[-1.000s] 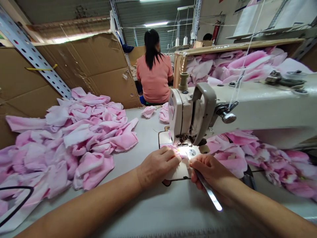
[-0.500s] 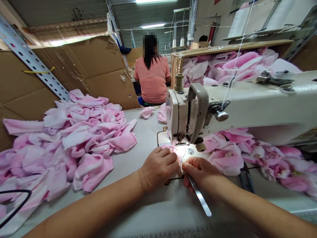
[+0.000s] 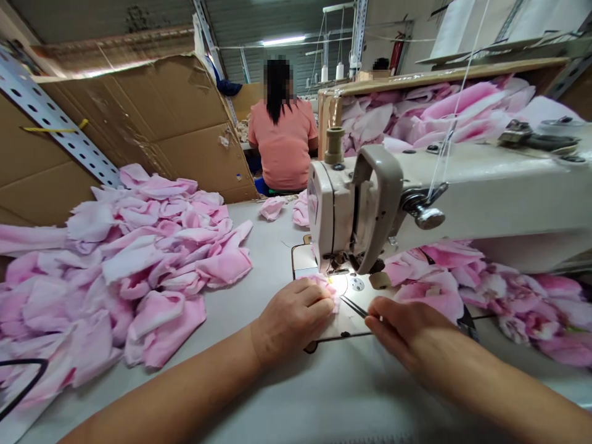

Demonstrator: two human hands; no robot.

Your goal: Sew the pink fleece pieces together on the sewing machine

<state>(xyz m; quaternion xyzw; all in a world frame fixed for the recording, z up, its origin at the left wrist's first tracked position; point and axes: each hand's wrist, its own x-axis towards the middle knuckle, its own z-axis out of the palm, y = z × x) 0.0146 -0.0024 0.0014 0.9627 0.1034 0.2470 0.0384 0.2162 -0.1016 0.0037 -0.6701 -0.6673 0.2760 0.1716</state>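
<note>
Tabletop (image 3: pixel 319 401): heaped on both sides, with a bare strip kept along the near edge. Machine (image 3: pixel 485 203): extended over from the right, its lamp-lit plate (image 3: pixel 354 327) set below the working end. Left pile (image 3: pixel 152 253): loose pink and white pieces, crumpled together; judged to be unworked stock, so much appears to be left. Box (image 3: pixel 329 120): filled with similar pieces behind the machine (whether finished or waiting cannot be told). Right pile (image 3: pixel 522 305): partly hidden beneath the machine; ruffled, petal-like forms are seen, some gathered more tightly, and a further stage is judged to have been reached there.

Right hand (image 3: pixel 409 333): nearly closed, tweezers pinched between thumb and fingers. Left hand (image 3: pixel 293 314): rested knuckles up at the near left of the plate, fingers curled in, cloth held beneath the fingertips (exact contact is partly hidden). Cloth (image 3: pixel 327 285): small, pink, lying on the plate just in front of the machine's working end; judged to be mid-work, though no stitching can be made out. Tweezers (image 3: pixel 358 309): pointed toward the cloth's right edge, prongs slightly parted, nothing seen between them; the tips are placed just beside the cloth.
</note>
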